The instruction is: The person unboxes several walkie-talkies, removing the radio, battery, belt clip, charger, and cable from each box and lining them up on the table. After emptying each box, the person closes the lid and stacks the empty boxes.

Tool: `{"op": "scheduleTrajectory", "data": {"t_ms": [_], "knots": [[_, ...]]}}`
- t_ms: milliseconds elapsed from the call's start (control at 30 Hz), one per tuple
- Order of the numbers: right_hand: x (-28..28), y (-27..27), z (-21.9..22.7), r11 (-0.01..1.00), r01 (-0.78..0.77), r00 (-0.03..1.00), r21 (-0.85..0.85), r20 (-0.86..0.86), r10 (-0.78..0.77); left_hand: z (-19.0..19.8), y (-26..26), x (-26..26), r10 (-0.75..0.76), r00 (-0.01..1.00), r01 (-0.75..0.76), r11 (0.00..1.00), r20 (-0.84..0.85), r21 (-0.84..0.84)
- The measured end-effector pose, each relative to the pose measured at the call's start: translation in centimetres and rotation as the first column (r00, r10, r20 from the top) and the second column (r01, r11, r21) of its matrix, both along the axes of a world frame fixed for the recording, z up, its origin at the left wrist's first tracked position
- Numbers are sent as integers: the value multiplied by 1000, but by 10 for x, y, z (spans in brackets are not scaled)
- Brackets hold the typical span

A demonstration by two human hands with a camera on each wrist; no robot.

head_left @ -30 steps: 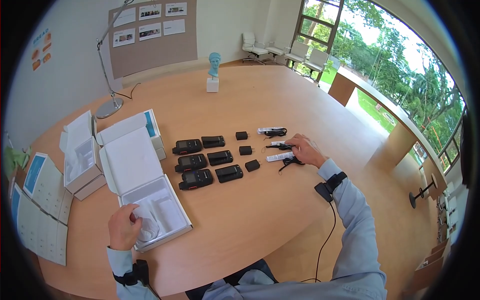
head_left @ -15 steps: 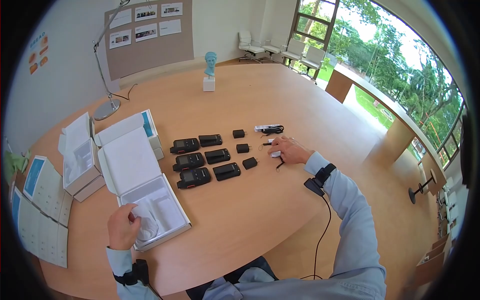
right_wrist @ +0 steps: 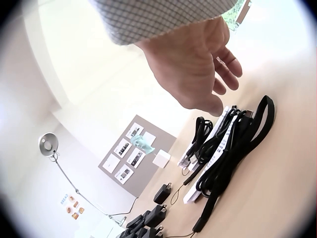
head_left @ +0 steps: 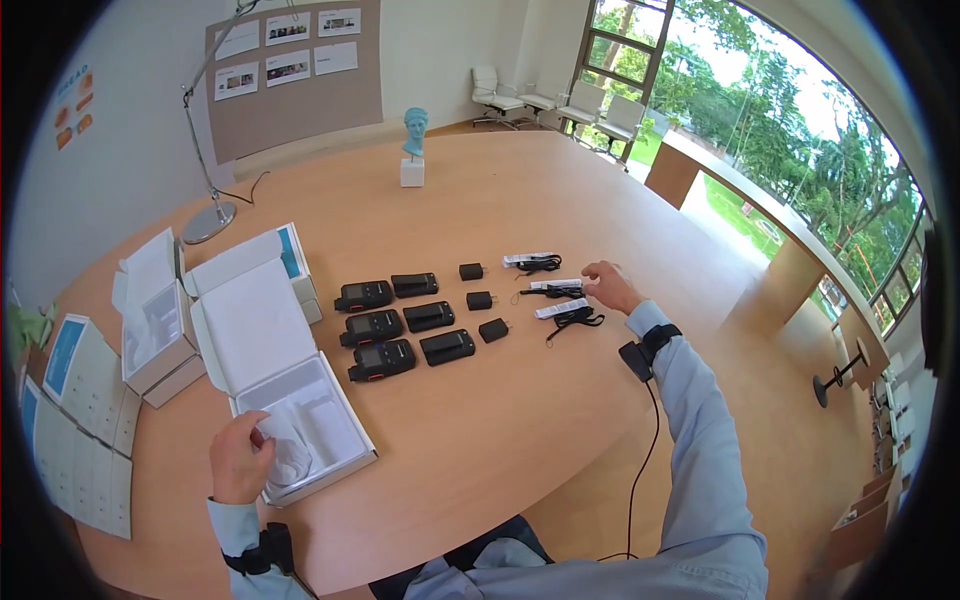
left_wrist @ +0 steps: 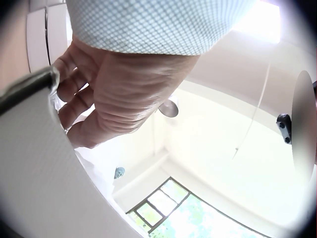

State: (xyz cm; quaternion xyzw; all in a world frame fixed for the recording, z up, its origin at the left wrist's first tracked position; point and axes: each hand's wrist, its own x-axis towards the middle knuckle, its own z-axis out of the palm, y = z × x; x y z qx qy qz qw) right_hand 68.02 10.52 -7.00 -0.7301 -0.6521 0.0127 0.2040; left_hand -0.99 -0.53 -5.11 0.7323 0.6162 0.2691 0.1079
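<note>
Laid out on the table (head_left: 560,190) in tidy rows: 3 handsets (head_left: 372,326), 3 black cradles (head_left: 430,316), 3 small adapters (head_left: 481,300) and 3 banded lanyards (head_left: 556,290), so sorting is judged near its end, with 2 opened boxes (head_left: 150,315) set aside at the left. The right hand (head_left: 608,286) is held just over the middle lanyard's end, fingers (right_wrist: 225,64) loose and slightly spread, nothing gripped. The left hand (head_left: 238,458) rests in the near box (head_left: 300,425), fingers curled on a white liner (head_left: 285,455); whether anything remains inside cannot be told.
</note>
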Motion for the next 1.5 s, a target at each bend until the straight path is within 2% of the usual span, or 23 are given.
{"op": "scheduleTrajectory", "data": {"t_ms": [167, 233, 400, 500, 533, 567, 633, 733, 767, 833, 900, 967, 1000, 1033, 1067, 1133, 1200, 1267, 1300, 1367, 1400, 1467, 1500], "knots": [[0, 22, -1, 994, -21, 1000, -105, -22, 18, 1, 0, -2, 2, 1000, -2, 1000, 20, -24], [3, 35, -2, 965, -63, 998, -256, -46, 53, 3, 0, -2, 4, 1000, -3, 1000, 24, -22], [16, 57, -15, 960, -146, 989, -239, -14, 147, 2, -1, -6, 2, 997, 3, 998, 82, -56], [17, 56, -17, 968, -145, 989, -205, -40, 140, 4, -1, -9, -3, 990, 16, 995, 138, -94], [14, 55, -12, 969, -141, 989, -201, 17, 147, 7, -2, -10, -3, 992, 16, 995, 126, -100], [10, 53, -12, 983, -97, 995, -157, -23, 94, 11, -3, -10, -10, 993, 22, 995, 118, -102], [-4, 52, -8, 993, -121, 988, 9, 97, 120, 17, -5, -13, 22, 989, -6, 995, 147, -103], [-61, 43, 14, 973, -200, 980, 113, 3, 201, 20, -5, -18, 26, 971, -11, 998, 239, -62], [-92, 35, 19, 924, -288, 953, 253, -17, 302, 21, -4, -20, 10, 955, -4, 1000, 296, -22], [-166, 11, 36, 883, -359, 882, 304, -199, 427, 17, -2, -22, 6, 955, -14, 1000, 295, 26], [-235, -21, 53, 805, -529, 796, 268, -171, 580, 17, -2, -15, -7, 955, -16, 997, 296, 76], [-288, -46, 50, 776, -609, 720, 162, -298, 627, 14, -8, 2, -108, 994, 100, 973, 30, 207], [-310, -55, 44, 764, -632, 681, 126, -380, 626, 12, -8, 7, -100, 995, 92, 972, 25, 216], [-329, -60, 35, 747, -659, 638, 90, -460, 618, 7, -8, 10, -85, 990, 98, 988, -109, 122], [-345, -65, 30, 744, -666, 640, 47, -477, 602, 3, -6, 13, -78, 967, 87, 996, -241, 28], [-370, -68, 22, 728, -686, 630, 15, -489, 604, -4, -2, 15, -76, 945, 77, 997, -318, -9], [-390, -67, 16, 720, -685, 676, -107, -463, 574, -7, -3, 13, -75, 919, 61, 997, -387, -49], [-406, -69, 22, 708, -698, 677, -107, -422, 604, 3, -11, 12, -41, 979, 77, 981, -198, 176], [-413, -72, 26, 702, -702, 661, -122, -478, 578, 10, -15, 10, -26, 980, 63, 981, -199, 182], [-421, -71, 23, 686, -715, 637, -134, -532, 559, 24, -23, 7, 15, 992, -50, 959, 128, 279], [-423, -66, 11, 692, -716, 636, -92, -495, 592, 23, -24, 3, 25, 992, -60, 957, 126, 282], [-425, -58, -8, 691, -721, 631, -45, -456, 628, 15, -21, -9, 195, 962, -240, 939, 192, 247], [-425, -55, -15, 704, -708, 657, -47, -410, 633, 7, -17, -17, 200, 961, -245, 936, 191, 252]]}}
